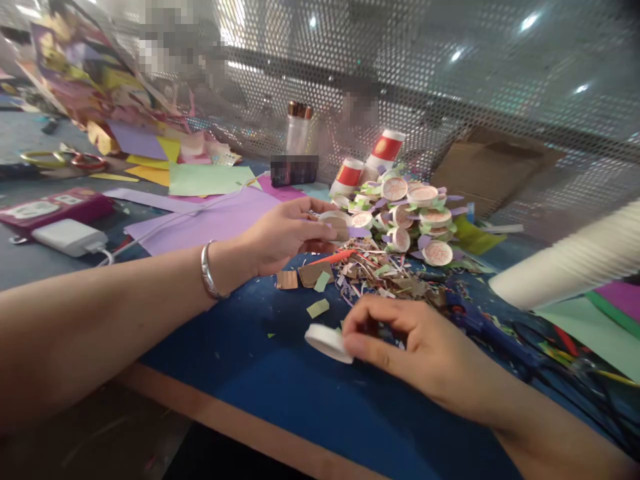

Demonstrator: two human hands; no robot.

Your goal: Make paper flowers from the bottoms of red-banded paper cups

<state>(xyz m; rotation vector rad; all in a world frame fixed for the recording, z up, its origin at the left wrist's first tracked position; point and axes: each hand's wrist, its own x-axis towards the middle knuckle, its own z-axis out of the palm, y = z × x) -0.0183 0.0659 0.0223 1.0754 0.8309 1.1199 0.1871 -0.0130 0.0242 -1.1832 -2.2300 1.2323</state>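
With my right hand [410,337] I pinch a tilted, white, shallow round disc [325,343] between thumb and fingers, low over the blue tabletop [225,363]; my left hand [287,237] curves at a pale round disc [336,223] beside heaped pale discs with green and purple paper tabs [396,189], its grip too unclear to tell

Here's the bare right hand [400,333], its thumb and fingertips hiding one end of a blurred, round white disc [326,343]! Over to the bare left hand [287,233], lower fingers tucked from sight; whether it grips the pale round disc [338,224] there, impossible to tell. Red markings on the piled white discs [438,253], too small to read! And the ribbed white hose [575,253] runs off the right edge.
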